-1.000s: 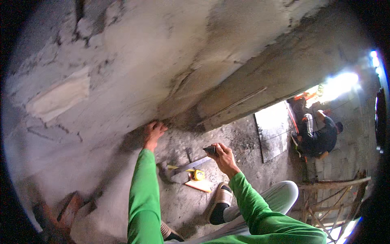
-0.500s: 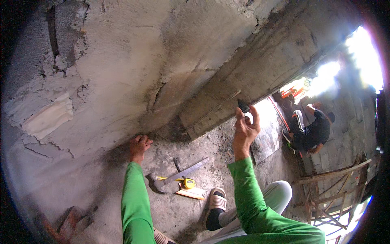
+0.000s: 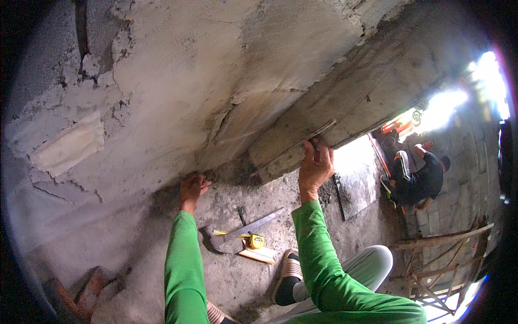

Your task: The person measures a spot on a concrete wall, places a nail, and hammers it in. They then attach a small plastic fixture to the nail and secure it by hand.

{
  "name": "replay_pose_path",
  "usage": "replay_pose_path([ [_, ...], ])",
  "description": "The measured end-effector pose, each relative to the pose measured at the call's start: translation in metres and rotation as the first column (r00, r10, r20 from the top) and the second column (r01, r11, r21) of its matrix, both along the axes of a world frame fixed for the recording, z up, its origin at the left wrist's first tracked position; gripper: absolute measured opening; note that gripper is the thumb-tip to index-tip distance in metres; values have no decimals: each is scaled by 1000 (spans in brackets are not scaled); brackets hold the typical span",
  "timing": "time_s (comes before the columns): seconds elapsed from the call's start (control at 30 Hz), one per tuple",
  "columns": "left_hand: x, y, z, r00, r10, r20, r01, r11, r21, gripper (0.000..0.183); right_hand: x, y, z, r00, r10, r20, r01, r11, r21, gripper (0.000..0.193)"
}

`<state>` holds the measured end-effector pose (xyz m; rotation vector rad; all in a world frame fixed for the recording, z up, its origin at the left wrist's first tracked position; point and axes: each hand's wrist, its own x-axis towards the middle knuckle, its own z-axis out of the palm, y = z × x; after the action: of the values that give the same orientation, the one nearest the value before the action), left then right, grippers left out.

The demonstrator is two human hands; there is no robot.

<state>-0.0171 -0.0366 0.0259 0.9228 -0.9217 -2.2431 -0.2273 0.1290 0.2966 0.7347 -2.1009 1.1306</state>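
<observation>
My right hand (image 3: 315,168) is raised to the lower edge of the long concrete column (image 3: 345,119). Its fingers are pinched on a small dark pointed piece (image 3: 315,141), now mostly hidden by them. A thin pale strip (image 3: 324,127) lies along the column just above those fingertips. Low by the foot of the rough plastered wall (image 3: 178,81), my left hand (image 3: 192,191) is closed with its fingers curled; whatever it may hold is too small to tell. Both arms wear green sleeves.
Between my arms a hand saw (image 3: 253,227), a yellow tape measure (image 3: 256,241) and a flat wooden piece (image 3: 258,254) lie on the dusty floor. A person in dark clothes (image 3: 423,178) crouches at right, above a wooden trestle (image 3: 442,264). Broken bricks (image 3: 91,291) sit lower left.
My right hand has moved onto the column's edge with the dark piece, which stuck up clearly before. The left hand has shifted slightly right along the wall's foot, still closed.
</observation>
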Motion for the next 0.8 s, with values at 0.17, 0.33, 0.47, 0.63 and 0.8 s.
replay_pose_path([
  [0.17, -6, -1, -6, 999, 8, 50, -10, 999, 39, 20, -3, 2, -15, 976, 13, -219, -4, 999, 44, 17],
  [0.33, -7, -5, -7, 998, 13, 54, -19, 995, 101, 19, -8, 4, -13, 967, 27, -254, -1, 995, 99, 19],
  [0.47, -6, -3, 1, 999, 23, 39, -24, 998, 49, 20, -6, 10, -8, 973, 133, -188, -117, 989, 95, 24],
  [0.63, -5, 2, -7, 998, 59, 5, -59, 994, 90, 22, 3, 15, -8, 986, 126, -113, -116, 990, 85, 29],
  [0.8, -7, 0, -21, 1000, -1, -27, -6, 960, -279, 25, 12, 24, -5, 938, 303, 169, -300, 953, -44, 42],
])
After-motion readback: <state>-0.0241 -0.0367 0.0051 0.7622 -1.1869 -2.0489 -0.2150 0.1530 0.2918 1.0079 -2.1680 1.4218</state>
